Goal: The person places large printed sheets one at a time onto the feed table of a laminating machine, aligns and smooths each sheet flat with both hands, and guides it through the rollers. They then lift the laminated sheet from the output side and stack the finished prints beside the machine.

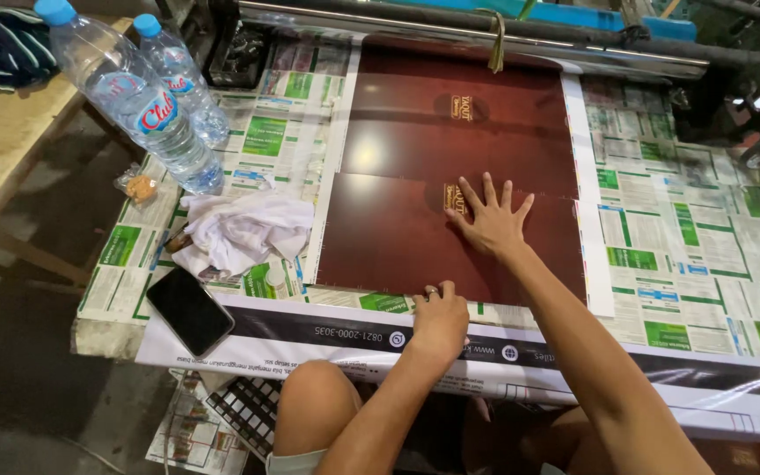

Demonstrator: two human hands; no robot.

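A table covered in sheets of newspaper [661, 255] fills most of the view, green and white blocks of print showing on every side. On top of the paper lie two glossy dark maroon sheets: the far one [459, 123] runs up toward a metal bar at the table's back edge, and the near maroon sheet [389, 242] overlaps its lower edge, each bearing a small gold emblem. Along the table's front edge stretches a long white printed strip [327, 339] with a black band across it.

The person sits at the front edge, bare knees under the table. Their right hand [491, 222] lies flat on the near maroon sheet, palm down, all five fingers spread wide, fingertips just beside the gold emblem. Their left hand [441, 318] rests at the sheet's lower edge, where it meets the white strip; its fingers are curled under, a ring showing on one, and I cannot tell whether they pinch the sheet's edge or only press on it.

To the left of the sheets lies a crumpled white cloth [244, 229]. Behind it stand two clear plastic water bottles [138, 105] with blue caps, close together. A black smartphone [189, 310] lies face up near the table's front left corner, just beside the cloth. A small clear packet [139, 186] of something brownish sits beside the nearer bottle's base.
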